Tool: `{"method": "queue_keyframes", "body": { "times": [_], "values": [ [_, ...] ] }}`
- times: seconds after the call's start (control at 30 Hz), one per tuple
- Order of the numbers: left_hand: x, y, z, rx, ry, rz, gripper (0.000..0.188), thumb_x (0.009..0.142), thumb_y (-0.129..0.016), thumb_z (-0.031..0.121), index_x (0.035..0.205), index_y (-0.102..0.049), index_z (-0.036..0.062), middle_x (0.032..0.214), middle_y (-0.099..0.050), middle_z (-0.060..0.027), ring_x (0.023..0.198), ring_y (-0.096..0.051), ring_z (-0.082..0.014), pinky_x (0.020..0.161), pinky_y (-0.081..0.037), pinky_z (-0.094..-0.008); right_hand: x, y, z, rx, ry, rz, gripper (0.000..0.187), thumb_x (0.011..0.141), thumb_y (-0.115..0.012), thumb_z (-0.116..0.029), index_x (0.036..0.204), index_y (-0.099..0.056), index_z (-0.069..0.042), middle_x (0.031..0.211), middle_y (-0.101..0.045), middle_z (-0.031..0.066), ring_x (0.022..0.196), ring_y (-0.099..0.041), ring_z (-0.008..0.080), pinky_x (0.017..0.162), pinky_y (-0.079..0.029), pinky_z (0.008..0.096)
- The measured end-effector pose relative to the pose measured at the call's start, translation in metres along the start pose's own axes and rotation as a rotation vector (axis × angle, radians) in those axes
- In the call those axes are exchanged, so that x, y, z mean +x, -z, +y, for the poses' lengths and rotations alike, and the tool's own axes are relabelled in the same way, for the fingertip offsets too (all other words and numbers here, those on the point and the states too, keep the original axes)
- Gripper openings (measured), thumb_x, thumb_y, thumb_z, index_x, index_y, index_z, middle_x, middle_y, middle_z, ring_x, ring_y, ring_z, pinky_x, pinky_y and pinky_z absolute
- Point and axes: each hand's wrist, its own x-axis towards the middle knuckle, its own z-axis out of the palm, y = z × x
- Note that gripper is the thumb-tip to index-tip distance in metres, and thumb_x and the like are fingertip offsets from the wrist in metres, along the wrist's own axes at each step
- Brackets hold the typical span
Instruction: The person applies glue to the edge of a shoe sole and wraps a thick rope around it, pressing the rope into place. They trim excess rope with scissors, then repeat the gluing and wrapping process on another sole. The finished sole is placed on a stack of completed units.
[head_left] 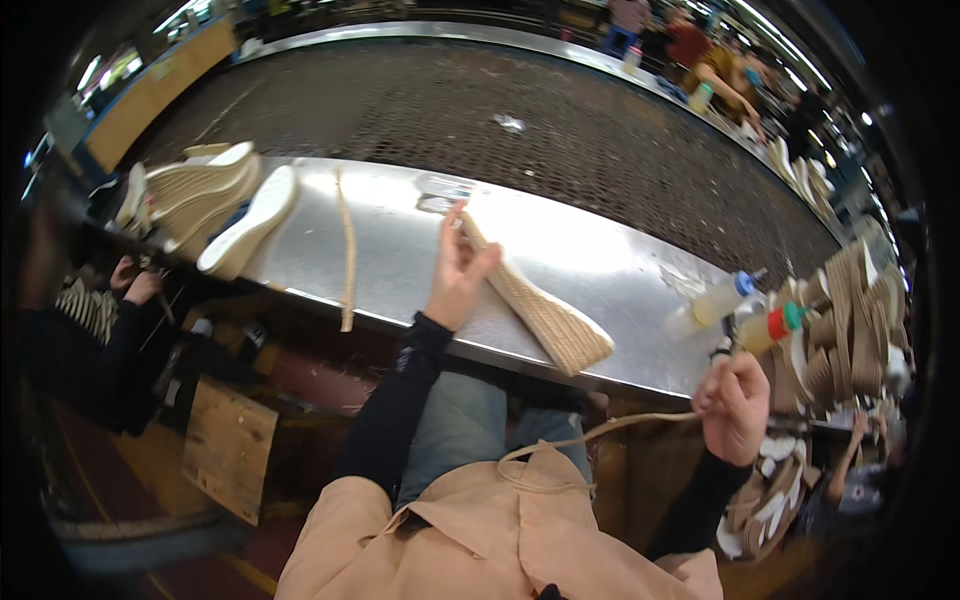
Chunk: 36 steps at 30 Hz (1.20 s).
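A wedge shoe sole with a woven, rope-like tan side wall lies on its edge on the metal table. My left hand grips its narrow end, thumb on the near side. Off to the right, past the table's near edge, my right hand is closed on a thin tan strip, which trails left across my lap and loops over my apron. Just above that hand's fingertips is a small dark object, too unclear to name.
Another tan strip lies left of my hand. Wedge soles stand at the left end; more are stacked at right beside a blue-capped bottle and a green-capped bottle. A dark mesh conveyor runs behind. Co-workers' hands show at left.
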Motion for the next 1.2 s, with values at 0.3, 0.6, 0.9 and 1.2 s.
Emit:
{"method": "queue_keyframes", "body": {
  "times": [0.3,0.6,0.9,1.2],
  "values": [
    [-0.011,-0.003,0.009,0.095,-0.090,-0.032,0.088,0.077,-0.066,0.013,0.147,-0.013,0.0080,0.141,-0.028,-0.0218,0.125,-0.041,-0.0325,0.100,-0.043,-0.0399,0.046,-0.055,-0.006,-0.340,-0.275,-0.230,0.035,0.085,-0.065,-0.004,0.117,-0.058,0.006,0.072,-0.060,0.0047,0.051,-0.052,0.0028,0.041,-0.039,0.0158],
    [-0.017,0.000,0.000,0.297,-0.143,-0.057,0.097,0.063,-0.070,0.008,0.147,-0.023,0.0180,0.151,-0.008,-0.0203,0.138,-0.024,-0.0353,0.106,-0.031,-0.0516,0.092,-0.073,0.050,-0.494,-0.401,-0.300,0.023,0.087,-0.066,-0.011,0.100,-0.064,0.007,0.069,-0.061,0.0023,0.050,-0.054,0.0033,0.043,-0.042,0.0169],
    [-0.018,-0.005,0.001,0.369,-0.151,-0.072,0.096,0.061,-0.071,0.006,0.145,-0.026,0.0172,0.150,-0.010,-0.0203,0.137,-0.024,-0.0344,0.103,-0.036,-0.0508,0.118,-0.079,0.078,-0.596,-0.405,-0.370,0.018,0.085,-0.069,-0.015,0.089,-0.063,0.002,0.068,-0.060,0.0004,0.049,-0.053,0.0017,0.043,-0.041,0.0157],
    [-0.020,-0.004,0.001,0.322,-0.133,-0.070,0.092,0.062,-0.069,0.010,0.144,-0.027,0.0156,0.146,-0.019,-0.0188,0.135,-0.026,-0.0350,0.104,-0.035,-0.0523,0.127,-0.084,0.085,-0.632,-0.407,-0.405,0.019,0.084,-0.071,-0.018,0.087,-0.066,0.000,0.067,-0.061,-0.0009,0.048,-0.050,0.0003,0.043,-0.040,0.0148]
  ]
}}
